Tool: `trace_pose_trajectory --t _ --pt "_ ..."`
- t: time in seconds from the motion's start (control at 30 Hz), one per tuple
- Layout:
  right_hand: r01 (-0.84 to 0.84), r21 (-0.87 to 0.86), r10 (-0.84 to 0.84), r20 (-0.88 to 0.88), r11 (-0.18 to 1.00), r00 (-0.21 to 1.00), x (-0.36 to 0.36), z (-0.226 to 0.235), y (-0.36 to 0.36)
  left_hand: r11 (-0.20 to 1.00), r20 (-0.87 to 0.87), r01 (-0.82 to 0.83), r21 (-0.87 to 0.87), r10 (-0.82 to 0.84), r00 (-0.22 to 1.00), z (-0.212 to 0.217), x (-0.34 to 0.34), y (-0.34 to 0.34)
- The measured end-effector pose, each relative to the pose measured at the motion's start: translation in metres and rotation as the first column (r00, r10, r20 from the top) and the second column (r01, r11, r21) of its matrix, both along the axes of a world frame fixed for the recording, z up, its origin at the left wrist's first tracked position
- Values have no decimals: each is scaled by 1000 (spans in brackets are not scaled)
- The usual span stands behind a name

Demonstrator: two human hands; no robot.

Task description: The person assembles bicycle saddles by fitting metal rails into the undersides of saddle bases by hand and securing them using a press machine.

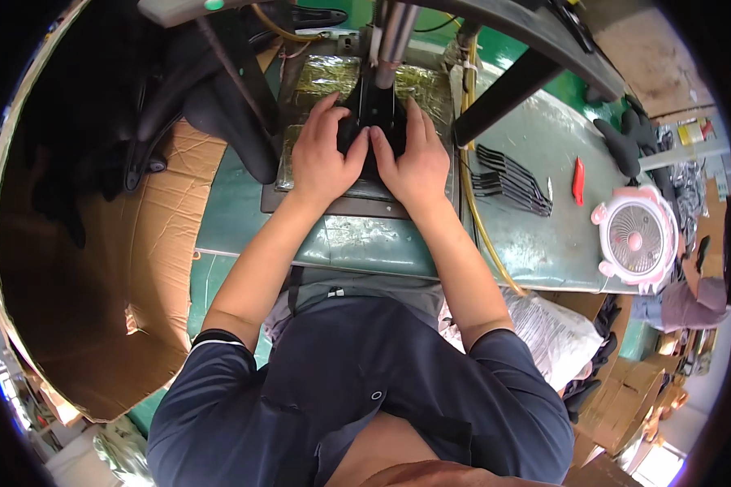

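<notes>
Navy shirt, green workbench, pink fan

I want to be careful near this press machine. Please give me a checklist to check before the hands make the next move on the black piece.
1. Both hands on the black piece: ok; left hand and right hand press it from either side.
2. Fingers away from the press head: not ok; fingertips lie right beside its base.
3. Piece sitting flat on the metal plate: cannot tell, hands cover it.
4. Black strips apart from the hands: ok.
5. Red cutter out of the way: ok.
6. Pink fan near the table edge: not ok.
</notes>
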State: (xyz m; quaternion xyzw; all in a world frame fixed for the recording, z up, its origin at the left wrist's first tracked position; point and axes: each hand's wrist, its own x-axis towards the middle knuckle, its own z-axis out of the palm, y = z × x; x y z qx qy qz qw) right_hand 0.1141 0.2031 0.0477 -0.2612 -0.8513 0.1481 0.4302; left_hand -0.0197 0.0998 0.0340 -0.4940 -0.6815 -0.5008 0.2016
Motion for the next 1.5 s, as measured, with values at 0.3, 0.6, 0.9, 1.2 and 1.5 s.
trace_pose_trajectory --t 0.3,0.6,0.9,1.2,1.5 --pt "-28 -288 53 81 957 995 12 11 -4 965 205 -5 -261 60 977 9 7 -10" --pt "-253 99 239 134 962 962 100 23 7 712 934 688 139 -326 149 57 14 -63" --pt "-18 -688 -304 -344 726 888 179 30 68 710 294 -281 -646 571 766 53 -53 -110" --pt "66 -490 -30 81 869 996 176 47 182 696 204 -383 -607 603 771 -36 -121 -122" --pt "212 -54 -110 717 976 689 239 25 136 627 607 54 778 -725 -324 5 -41 -197"
